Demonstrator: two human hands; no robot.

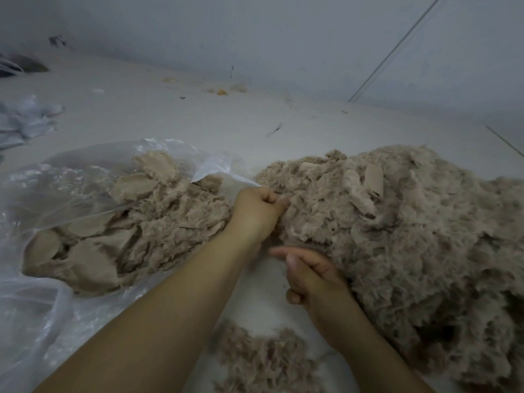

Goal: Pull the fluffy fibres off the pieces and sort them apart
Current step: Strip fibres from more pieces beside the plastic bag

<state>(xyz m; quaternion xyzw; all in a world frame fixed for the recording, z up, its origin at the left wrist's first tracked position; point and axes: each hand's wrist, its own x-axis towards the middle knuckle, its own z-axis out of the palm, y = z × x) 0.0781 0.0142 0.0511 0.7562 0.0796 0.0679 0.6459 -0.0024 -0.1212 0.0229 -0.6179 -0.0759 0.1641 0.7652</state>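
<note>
A big heap of beige-brown fluffy pieces covers the right side of the white floor. My left hand reaches across to the heap's left edge, its fingers curled round a tuft of fluffy fibres. Nearer to me, my right hand lies against the foot of the heap. It is blurred, with the forefinger stretched to the left, and I see nothing in it. A clear plastic bag on the left holds flat beige pieces mixed with fluff. A small heap of loose fluff lies close to me.
The white floor runs back to a pale wall. Small scraps lie scattered near the wall's foot. Crumpled white plastic and a dark object sit at the far left.
</note>
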